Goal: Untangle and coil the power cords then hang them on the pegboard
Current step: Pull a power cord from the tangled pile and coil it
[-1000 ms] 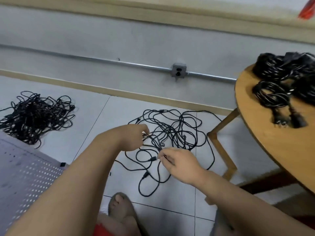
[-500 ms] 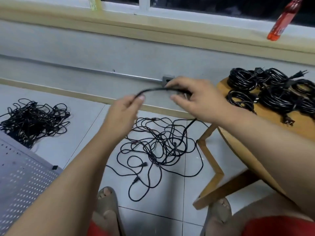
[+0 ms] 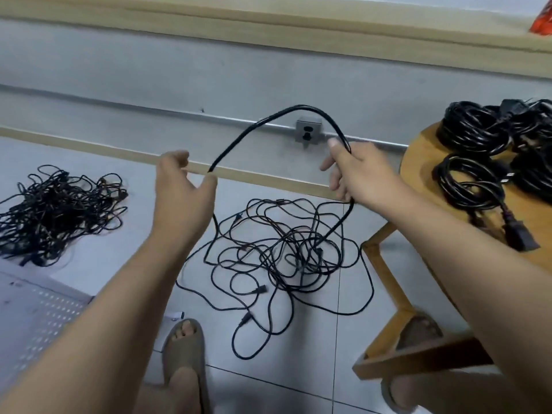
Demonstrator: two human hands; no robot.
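A black power cord [image 3: 286, 110] arches in the air between my two hands. My left hand [image 3: 182, 192] holds one side of the arch between thumb and fingers. My right hand [image 3: 355, 171] grips the other side, and the cord runs down from it into a tangled pile of black cords [image 3: 286, 252] on the tiled floor. A second tangled heap [image 3: 56, 210] lies at the left. Several coiled cords [image 3: 475, 162] rest on the round wooden table [image 3: 418, 162] at the right. The white pegboard [image 3: 35, 318] lies flat at the lower left.
A wall outlet [image 3: 309, 131] on a metal conduit sits behind the lifted cord. My sandalled feet [image 3: 183, 348] stand near the pile, one by the table's wooden legs [image 3: 385, 276]. An orange object [image 3: 542, 22] rests on the window sill at top right.
My hands have moved apart, widening the cord into a tall arch. The view has dipped, so the window is out of sight.
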